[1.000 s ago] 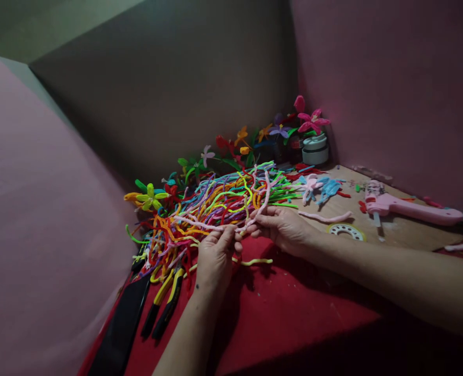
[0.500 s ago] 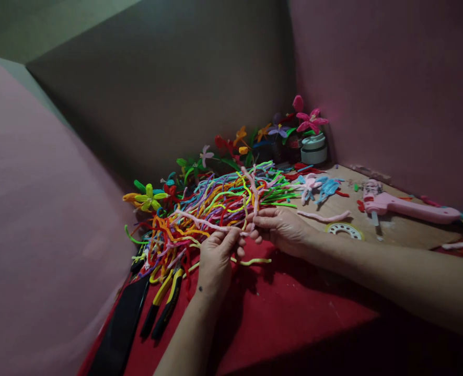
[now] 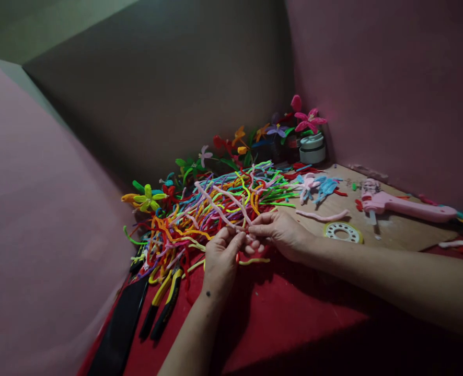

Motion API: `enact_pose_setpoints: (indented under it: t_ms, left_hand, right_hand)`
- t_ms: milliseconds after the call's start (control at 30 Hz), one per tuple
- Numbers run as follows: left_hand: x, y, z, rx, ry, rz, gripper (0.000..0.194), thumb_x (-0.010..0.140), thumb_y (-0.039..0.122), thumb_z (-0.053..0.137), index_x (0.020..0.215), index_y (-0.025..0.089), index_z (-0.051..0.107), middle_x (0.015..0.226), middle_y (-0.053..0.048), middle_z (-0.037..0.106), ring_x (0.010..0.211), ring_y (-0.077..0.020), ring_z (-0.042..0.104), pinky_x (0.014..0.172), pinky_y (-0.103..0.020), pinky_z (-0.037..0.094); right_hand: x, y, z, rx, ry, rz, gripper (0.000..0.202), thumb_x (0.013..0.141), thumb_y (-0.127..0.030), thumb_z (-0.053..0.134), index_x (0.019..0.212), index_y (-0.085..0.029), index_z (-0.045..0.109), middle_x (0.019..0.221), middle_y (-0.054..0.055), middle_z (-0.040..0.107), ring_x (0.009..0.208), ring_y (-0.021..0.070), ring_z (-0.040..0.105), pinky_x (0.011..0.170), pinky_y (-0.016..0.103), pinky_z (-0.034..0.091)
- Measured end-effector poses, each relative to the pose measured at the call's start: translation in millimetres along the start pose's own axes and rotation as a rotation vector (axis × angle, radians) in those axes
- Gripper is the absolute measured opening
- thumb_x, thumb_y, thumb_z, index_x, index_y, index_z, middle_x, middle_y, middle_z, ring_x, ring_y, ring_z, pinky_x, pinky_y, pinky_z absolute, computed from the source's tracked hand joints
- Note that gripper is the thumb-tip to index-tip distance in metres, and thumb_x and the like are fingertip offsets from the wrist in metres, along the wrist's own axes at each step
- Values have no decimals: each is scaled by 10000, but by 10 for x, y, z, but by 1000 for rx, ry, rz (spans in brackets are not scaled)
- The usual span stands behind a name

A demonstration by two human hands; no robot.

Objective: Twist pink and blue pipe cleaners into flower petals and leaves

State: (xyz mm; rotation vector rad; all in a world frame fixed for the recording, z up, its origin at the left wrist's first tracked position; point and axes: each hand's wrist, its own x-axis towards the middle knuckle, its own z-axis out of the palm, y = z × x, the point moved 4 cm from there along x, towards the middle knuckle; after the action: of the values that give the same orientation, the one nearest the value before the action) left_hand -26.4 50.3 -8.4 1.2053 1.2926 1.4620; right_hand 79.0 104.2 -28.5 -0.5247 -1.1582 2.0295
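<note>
Pinched between my left hand and my right hand is a pale pink pipe cleaner, with two long ends pointing up and away to the left. Both hands have closed fingertips and nearly touch. Whether it is one bent stem or two joined ones I cannot tell, since fingers cover the middle. Just beyond the hands lies a tangled heap of coloured pipe cleaners. A yellow pipe cleaner rests on the red cloth below my fingers.
Yellow-and-black pliers and a black flat object lie at left. On the board to the right are a pink glue gun and a tape roll. Pipe-cleaner flowers line the back wall.
The pink ends have swung: the left one points more upward, and the right one now leans left instead of standing nearly upright. My hands have stayed close together.
</note>
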Motion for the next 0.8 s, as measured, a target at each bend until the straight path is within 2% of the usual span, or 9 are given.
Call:
enact_pose_setpoints:
  t_ms: [200, 367, 600, 800]
  left_hand:
    - [4, -10, 15, 2, -12, 24, 146, 708, 241, 634, 767, 127, 565, 605, -13, 613, 490, -109, 575, 500, -220, 453]
    - [10, -34, -3, -49, -49, 18, 164, 725, 242, 627, 843, 144, 567, 627, -8, 624, 479, -88, 555, 510, -208, 441]
    - [8, -25, -9, -62, -51, -14, 143, 727, 245, 627, 817, 136, 607, 654, -3, 617, 516, -79, 551, 523, -199, 441]
    - [5, -17, -23, -17, -61, -60, 184, 734, 283, 618, 826, 126, 601, 612, 9, 581, 440, -64, 495, 420, -176, 374]
  right_hand:
    - [7, 28, 10, -1, 2, -3, 217, 610, -262, 723, 665, -105, 583, 522, 20, 621, 428, 88, 564, 421, 181, 449]
    - [2, 53, 4, -45, -57, -6, 186, 635, -237, 698, 689, -105, 579, 543, 24, 626, 436, 77, 558, 410, 161, 431]
    - [-21, 65, 22, -69, -93, -2, 228, 631, -282, 705, 721, -113, 582, 552, 19, 625, 431, 78, 551, 395, 163, 423]
    - [-35, 42, 25, -143, -65, 16, 229, 635, -291, 703, 714, -121, 573, 511, 2, 600, 409, 82, 538, 384, 174, 424]
